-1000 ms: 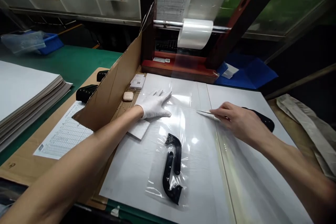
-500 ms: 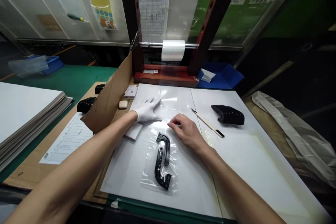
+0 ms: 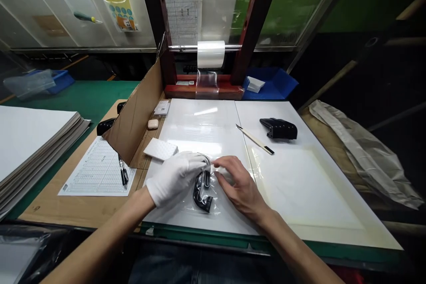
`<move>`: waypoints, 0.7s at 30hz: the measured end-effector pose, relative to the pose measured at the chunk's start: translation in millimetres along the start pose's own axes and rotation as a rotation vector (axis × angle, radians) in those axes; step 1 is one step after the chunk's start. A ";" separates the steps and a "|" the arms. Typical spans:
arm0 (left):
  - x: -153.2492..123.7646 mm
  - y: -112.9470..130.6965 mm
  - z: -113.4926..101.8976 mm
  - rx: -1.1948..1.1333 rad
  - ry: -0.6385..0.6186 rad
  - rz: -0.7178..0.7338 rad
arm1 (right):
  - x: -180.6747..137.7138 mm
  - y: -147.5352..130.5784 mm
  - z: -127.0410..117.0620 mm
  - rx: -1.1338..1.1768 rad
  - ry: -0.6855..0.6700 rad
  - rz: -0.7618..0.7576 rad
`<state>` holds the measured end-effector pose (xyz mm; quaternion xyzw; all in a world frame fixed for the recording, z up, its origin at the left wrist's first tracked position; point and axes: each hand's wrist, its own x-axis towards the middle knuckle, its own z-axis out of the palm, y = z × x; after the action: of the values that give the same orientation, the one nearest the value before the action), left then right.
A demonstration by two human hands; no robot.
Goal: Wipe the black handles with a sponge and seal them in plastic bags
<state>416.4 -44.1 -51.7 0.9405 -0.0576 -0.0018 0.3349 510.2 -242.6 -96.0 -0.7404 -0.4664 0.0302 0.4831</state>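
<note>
Two black curved plastic parts [image 3: 200, 195] lie inside a clear plastic bag [image 3: 218, 199] on the white board [image 3: 233, 222]. My left hand [image 3: 176, 175], in a white glove, reaches over the bag's upper end and covers part of the black pieces. Its fingers are pressed together at the bag's top edge. From the other side my bare right hand [image 3: 241, 186] pinches the bag's top between thumb and forefinger, close to the gloved fingertips. The exact fold of the film there is hard to make out.
A roll of clear film [image 3: 211, 54] hangs on a red stand [image 3: 206, 92] at the back. On the right lie a craft knife [image 3: 254, 139] and a black molded part [image 3: 278, 128]. A white foam pad [image 3: 160, 148], cardboard divider [image 3: 136, 115] and pen [image 3: 123, 172] are left.
Both hands have come back toward me from the film to the bag's top. My left hand has gone from spread on the film to closed at the bag. The view has shifted.
</note>
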 end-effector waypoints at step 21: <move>-0.7 7.4 66.9 0.234 0.048 -0.246 | 4.5 20.1 50.0 -0.359 -0.140 0.110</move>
<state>412.1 -91.9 -99.0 0.9728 0.0662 -0.0137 0.2218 501.3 -207.0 -135.6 -0.8351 -0.4557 0.0244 0.3073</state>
